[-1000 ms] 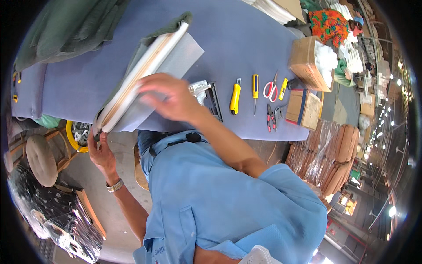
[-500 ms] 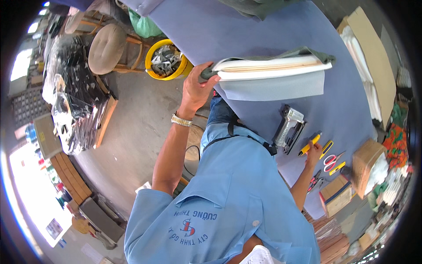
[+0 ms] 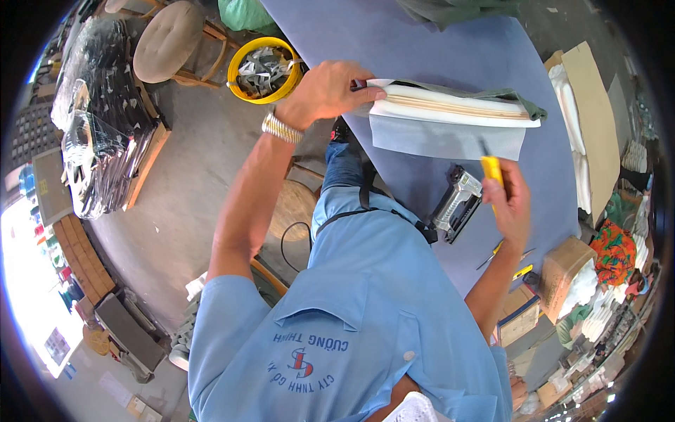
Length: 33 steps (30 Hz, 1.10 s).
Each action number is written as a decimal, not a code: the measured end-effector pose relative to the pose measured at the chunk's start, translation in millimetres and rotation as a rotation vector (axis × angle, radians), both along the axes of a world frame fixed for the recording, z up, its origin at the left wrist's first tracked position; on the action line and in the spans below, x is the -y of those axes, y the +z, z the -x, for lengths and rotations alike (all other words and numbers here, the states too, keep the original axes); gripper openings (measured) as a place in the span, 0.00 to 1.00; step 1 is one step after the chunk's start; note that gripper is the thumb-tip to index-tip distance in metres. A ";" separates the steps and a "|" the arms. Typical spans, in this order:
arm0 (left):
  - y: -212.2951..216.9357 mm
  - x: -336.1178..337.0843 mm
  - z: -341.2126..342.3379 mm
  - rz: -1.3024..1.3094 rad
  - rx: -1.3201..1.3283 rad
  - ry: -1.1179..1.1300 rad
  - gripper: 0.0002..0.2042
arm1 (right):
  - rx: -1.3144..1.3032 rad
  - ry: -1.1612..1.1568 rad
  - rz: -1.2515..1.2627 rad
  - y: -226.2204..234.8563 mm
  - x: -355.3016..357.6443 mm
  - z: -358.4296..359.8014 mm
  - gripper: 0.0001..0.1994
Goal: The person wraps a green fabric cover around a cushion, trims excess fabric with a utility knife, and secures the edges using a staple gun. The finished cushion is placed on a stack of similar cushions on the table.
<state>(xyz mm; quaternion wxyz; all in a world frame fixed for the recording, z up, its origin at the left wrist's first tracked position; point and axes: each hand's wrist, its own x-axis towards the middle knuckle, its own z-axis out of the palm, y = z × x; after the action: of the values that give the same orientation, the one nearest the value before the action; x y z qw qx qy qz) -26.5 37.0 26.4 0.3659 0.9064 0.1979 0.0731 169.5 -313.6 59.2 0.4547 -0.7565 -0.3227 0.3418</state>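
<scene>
On the blue-grey table (image 3: pixel 541 169) lies a padded panel (image 3: pixel 457 107) with pale wood layers, white padding and dark grey-green fabric. A strip of thin whitish cloth (image 3: pixel 450 139) spreads from its near edge. My left hand (image 3: pixel 329 90) is closed on the panel's left end, thumb on top, its other fingertips partly hidden. In my right hand (image 3: pixel 515 204) is a yellow utility knife (image 3: pixel 491 170), its blurred tip pointing toward the panel and apart from it. A silver staple gun (image 3: pixel 458 202) lies just left of my right hand.
Under my right forearm, scissors and another yellow cutter (image 3: pixel 522 272) are partly hidden. Dark fabric (image 3: pixel 457 10) lies at the table's far edge. A yellow bucket of scraps (image 3: pixel 235 88) stands on the floor at left, near a round stool (image 3: pixel 167 42). Cardboard boxes (image 3: pixel 562 271) stand at right.
My right hand has lifted the yellow knife from among the tools and brought it toward the panel. My left hand has shifted along the panel's left end, thumb now over it.
</scene>
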 end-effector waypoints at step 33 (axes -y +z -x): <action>-78.9 -16.3 -6.8 0.886 0.155 0.088 0.15 | 0.779 0.701 0.043 3.4 -176.0 30.4 0.15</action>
<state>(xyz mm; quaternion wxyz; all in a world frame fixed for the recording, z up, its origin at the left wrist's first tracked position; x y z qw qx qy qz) -19.7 53.3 -52.6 0.7290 0.6448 0.2204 0.0647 139.1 -137.6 62.7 0.1435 -0.6833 -0.6946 0.1734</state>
